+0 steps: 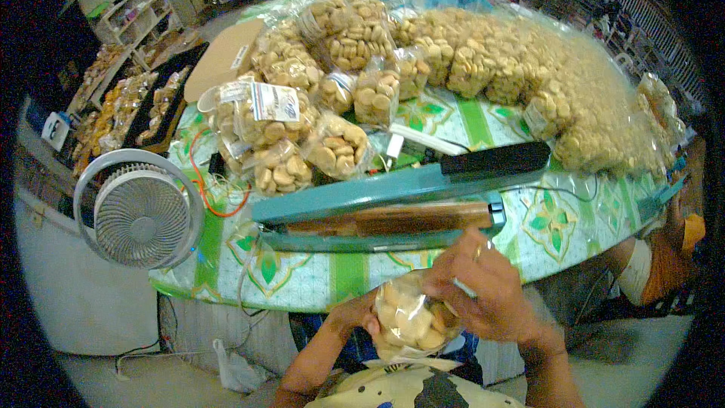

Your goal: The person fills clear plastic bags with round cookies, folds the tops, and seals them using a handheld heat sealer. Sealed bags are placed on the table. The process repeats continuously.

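Note:
A clear plastic bag of round biscuits (pixel 408 321) sits close to my chest, held between both hands. My left hand (pixel 361 311) supports its lower left side. My right hand (pixel 487 287) closes over the bag's top right, pinching the plastic near its mouth. Just beyond my hands, a teal heat sealer (pixel 393 208) with a raised arm and black handle lies across the table's front.
A table with a green-patterned cloth (pixel 555 223) carries many filled biscuit bags (pixel 453 53). A white round fan (pixel 140 211) stands at the left edge. Trays of packed goods (pixel 143 106) lie far left. Another person (pixel 657 249) sits at the right.

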`<state>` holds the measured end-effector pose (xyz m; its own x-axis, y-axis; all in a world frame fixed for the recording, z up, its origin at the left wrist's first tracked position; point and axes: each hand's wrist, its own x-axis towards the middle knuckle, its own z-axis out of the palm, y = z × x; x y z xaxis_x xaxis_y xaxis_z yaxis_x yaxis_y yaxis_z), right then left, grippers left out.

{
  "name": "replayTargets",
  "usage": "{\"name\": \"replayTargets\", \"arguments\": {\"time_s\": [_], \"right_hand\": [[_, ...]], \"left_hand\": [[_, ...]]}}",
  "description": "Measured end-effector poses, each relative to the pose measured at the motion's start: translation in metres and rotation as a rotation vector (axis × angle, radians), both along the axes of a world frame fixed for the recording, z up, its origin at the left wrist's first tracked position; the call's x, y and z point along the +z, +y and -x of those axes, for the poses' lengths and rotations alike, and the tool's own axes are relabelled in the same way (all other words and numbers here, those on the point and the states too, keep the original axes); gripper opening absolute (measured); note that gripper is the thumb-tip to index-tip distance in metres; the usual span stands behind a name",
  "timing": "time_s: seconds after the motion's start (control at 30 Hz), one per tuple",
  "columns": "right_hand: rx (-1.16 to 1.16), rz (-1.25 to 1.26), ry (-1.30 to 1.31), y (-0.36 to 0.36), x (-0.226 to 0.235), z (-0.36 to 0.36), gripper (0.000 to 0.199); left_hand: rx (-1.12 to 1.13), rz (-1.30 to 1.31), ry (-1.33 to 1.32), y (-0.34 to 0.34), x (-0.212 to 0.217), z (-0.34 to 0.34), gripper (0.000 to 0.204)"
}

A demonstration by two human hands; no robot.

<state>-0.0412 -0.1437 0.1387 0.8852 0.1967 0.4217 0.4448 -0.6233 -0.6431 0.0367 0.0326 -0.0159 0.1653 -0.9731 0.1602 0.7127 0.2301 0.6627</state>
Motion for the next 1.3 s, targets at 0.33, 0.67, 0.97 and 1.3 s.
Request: {"name": "replayTargets", "arguments": {"time_s": [0.33, 0.67, 0.97, 1.3], "right_hand": [[-0.123, 0.281, -0.218, 0.021, -0.067, -0.002, 0.026], [-0.114, 0.433, -0.238, -0.001, -0.068, 0.008, 0.024], [-0.527, -0.043, 0.144, -0.041, -0.101, 0.037, 0.012], [-0.497, -0.135, 0.170, -0.017, -0.171, 0.034, 0.013]], "left_hand": [[1.117, -0.230, -0.827, 0.005, 0.053, 0.009, 0.010], [1.229, -0.325, -1.427, 0.007, 0.059, 0.002, 0.016], [0.906, -0.364, -0.993, 0.043, 0.021, -0.009, 0.087], [0.527, -0.509, -1.308, 0.057, 0.051, -0.004, 0.102]]}}
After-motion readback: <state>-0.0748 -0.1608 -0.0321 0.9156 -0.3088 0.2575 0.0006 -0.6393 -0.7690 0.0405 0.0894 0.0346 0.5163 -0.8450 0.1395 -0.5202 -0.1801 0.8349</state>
